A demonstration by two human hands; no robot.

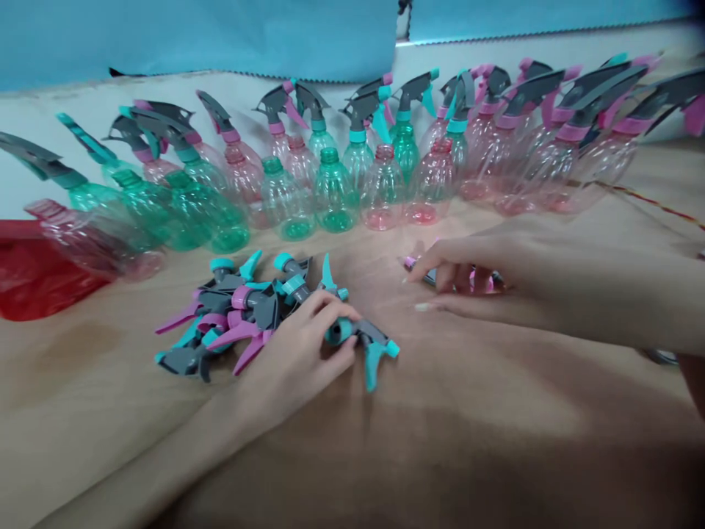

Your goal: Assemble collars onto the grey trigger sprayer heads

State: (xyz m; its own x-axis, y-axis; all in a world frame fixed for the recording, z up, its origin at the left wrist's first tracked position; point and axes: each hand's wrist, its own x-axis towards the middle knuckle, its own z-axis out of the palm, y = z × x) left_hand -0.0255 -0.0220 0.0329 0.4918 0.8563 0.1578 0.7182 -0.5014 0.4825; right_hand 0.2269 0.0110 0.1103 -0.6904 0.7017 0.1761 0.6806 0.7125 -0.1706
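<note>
My left hand [308, 342] is closed around the teal collar of a grey trigger spray head [377, 344], its teal trigger pointing down near the tabletop. Just beside that hand lies a pile of loose spray heads [220, 305] in grey with teal or pink parts. Over to the right, my right hand [468, 272] has its fingers curled on a pink-and-grey spray head [409, 262]. Most of this piece is hidden behind the fingers, with bits of pink and grey showing between them.
Behind the hands stand uncapped clear bottles, such as a green one [335, 195] and a pink one [382, 191]. Further back are rows of bottles with spray heads fitted [358, 147]. A red plastic bag [33, 272] lies at left, and a striped cord [655, 206] at right.
</note>
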